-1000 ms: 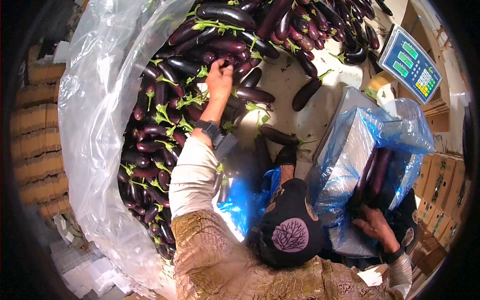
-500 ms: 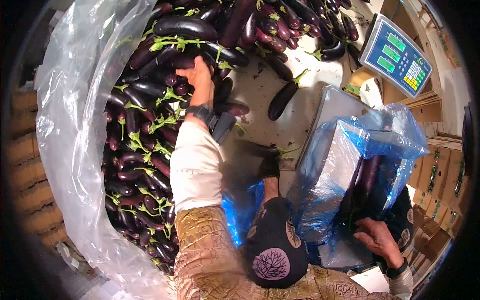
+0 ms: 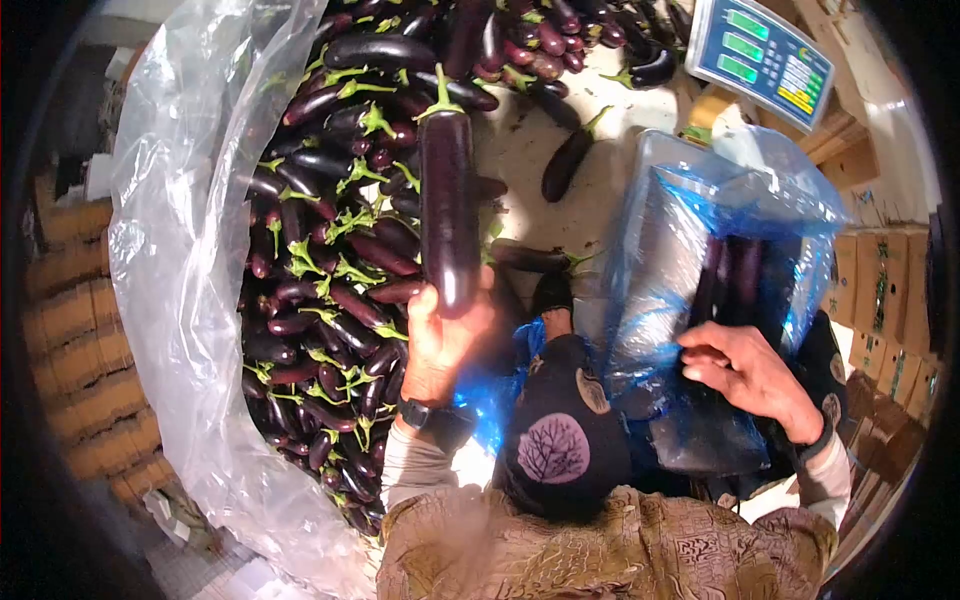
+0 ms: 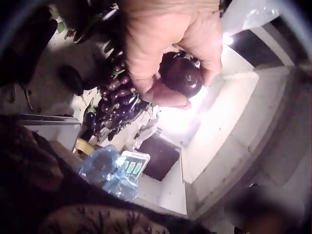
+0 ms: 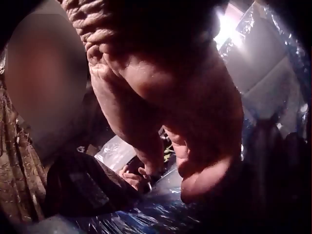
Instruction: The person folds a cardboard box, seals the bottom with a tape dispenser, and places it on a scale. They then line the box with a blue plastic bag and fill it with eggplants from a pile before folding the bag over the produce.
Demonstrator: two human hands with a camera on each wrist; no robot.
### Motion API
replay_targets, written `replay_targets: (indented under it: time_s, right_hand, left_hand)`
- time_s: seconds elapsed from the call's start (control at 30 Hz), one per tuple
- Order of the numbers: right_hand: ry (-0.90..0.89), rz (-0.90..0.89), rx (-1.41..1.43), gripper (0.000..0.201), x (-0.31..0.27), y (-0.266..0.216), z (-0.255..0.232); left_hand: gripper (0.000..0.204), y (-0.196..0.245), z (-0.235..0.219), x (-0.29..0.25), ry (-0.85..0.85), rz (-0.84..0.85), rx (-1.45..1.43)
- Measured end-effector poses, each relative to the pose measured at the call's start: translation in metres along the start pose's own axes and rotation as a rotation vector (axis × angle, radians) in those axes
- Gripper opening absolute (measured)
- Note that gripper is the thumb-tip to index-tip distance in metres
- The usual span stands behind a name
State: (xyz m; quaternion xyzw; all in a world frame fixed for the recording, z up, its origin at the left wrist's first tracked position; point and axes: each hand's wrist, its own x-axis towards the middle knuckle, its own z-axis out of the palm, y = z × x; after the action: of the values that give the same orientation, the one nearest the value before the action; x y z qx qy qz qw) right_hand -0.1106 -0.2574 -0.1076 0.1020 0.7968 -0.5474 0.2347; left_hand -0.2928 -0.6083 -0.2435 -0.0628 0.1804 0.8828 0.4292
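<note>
In the head view my left hand grips a long, dark purple eggplant by its rounded bottom end, its green stem pointing away from me. The left wrist view shows the thumb and fingers curled round that eggplant's end. My right hand hovers at the near side of a box lined with thin blue plastic, its fingers loosely bent with nothing visible in them. Dark eggplants lie inside the lined box. Seen from the right wrist, the right hand hangs over shiny blue film.
A large heap of eggplants lies at the left beside a clear plastic sheet. Behind the box stands a scale display with lit green readouts. Stacked cartons line the right side. One loose eggplant lies on the pale surface.
My left hand has come back from the heap towards me, now holding an eggplant. The right hand has shifted slightly forward at the box. The head view has also moved.
</note>
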Motion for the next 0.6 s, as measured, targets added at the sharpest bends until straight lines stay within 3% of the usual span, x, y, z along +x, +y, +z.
replay_targets:
  time_s: [0.03, 0.1, 0.13, 0.2, 0.27, 0.37, 0.4, 0.43, 0.5, 0.57, 0.6]
  right_hand:
    - [0.008, -0.046, 0.041, 0.029, 0.004, -0.004, 0.001]
    - [-0.02, -0.182, 0.086, 0.033, 0.017, -0.007, 0.0]
    - [0.017, -0.266, 0.201, 0.046, 0.023, -0.006, 0.004]
    - [0.056, -0.308, 0.643, 0.065, 0.035, -0.012, 0.012]
    - [0.164, -0.381, 0.823, 0.057, 0.037, -0.037, 0.011]
    - [0.258, -0.363, 0.92, 0.042, 0.023, -0.051, -0.01]
    - [0.342, -0.373, 0.938, 0.036, 0.01, -0.057, -0.014]
    - [0.315, -0.346, 0.939, 0.041, -0.003, -0.043, -0.023]
    - [0.179, -0.288, 0.938, 0.052, -0.03, -0.016, -0.042]
    - [0.263, -0.138, 0.927, 0.063, -0.075, -0.015, -0.035]
    - [0.241, -0.093, 0.941, 0.069, -0.093, -0.01, -0.029]
  left_hand:
    - [0.069, -0.006, 0.033, -0.005, 0.115, 0.015, 0.116]
    - [0.078, -0.012, 0.059, -0.001, 0.012, -0.034, 0.312]
    - [0.084, -0.016, 0.071, 0.002, -0.056, -0.091, 0.386]
    - [0.097, -0.026, 0.104, 0.01, -0.182, -0.208, 0.517]
    - [0.104, -0.038, 0.152, 0.019, -0.267, -0.331, 0.666]
    - [0.087, -0.068, 0.176, 0.039, -0.45, -0.359, 0.853]
    - [0.082, -0.063, 0.189, 0.047, -0.554, -0.284, 1.231]
    - [0.077, -0.057, 0.203, 0.057, -0.657, -0.197, 1.604]
    - [0.067, -0.058, 0.221, 0.07, -0.52, 0.226, 1.738]
    - [0.067, -0.058, 0.236, 0.083, -0.535, 0.618, 1.842]
    - [0.067, -0.059, 0.235, 0.094, -0.642, 0.764, 1.991]
